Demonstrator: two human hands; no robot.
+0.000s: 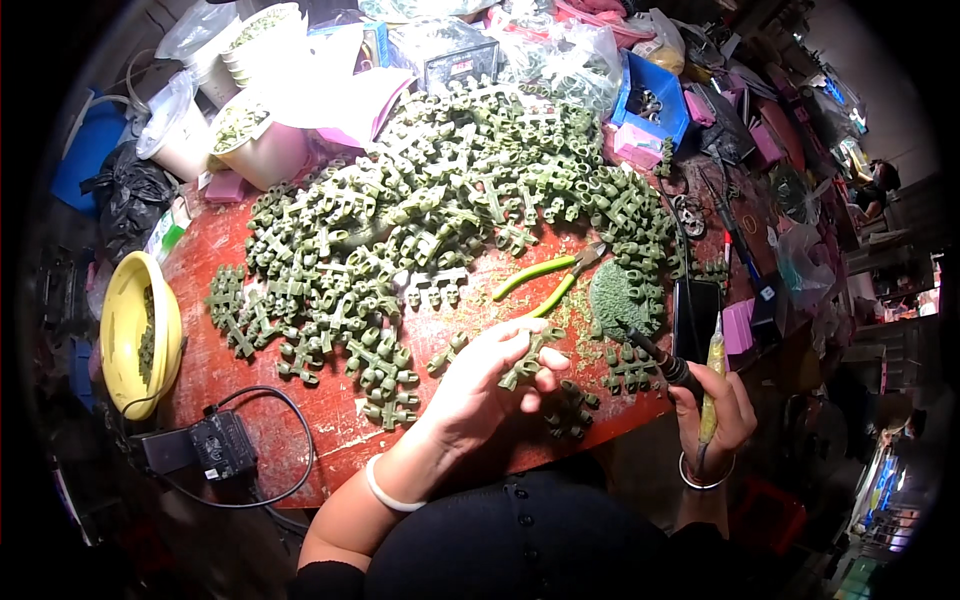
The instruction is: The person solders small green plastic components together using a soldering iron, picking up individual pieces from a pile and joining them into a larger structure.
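My left hand [490,370] is closed around a small olive-green moulded plastic piece [530,362], held over the near edge of the red table [370,455]. My right hand [715,410] grips a yellow pen-like tool [714,385] with a thin pointed tip upward. A black-handled tool [665,358] also sits at its fingers, pointing toward a round green textured pad [622,300]; whether the two are joined I cannot tell. Cutting pliers [548,280] with lime-green handles lie beyond my left hand. A large heap of similar green pieces [400,225] covers the table's far half.
Green shavings lie around the pliers. A yellow basin [118,335] stands at the left, near a black power adapter [222,445] with a looped cable. White buckets [262,145] and a blue bin [650,95] stand at the back. A phone [695,315] lies by my right hand.
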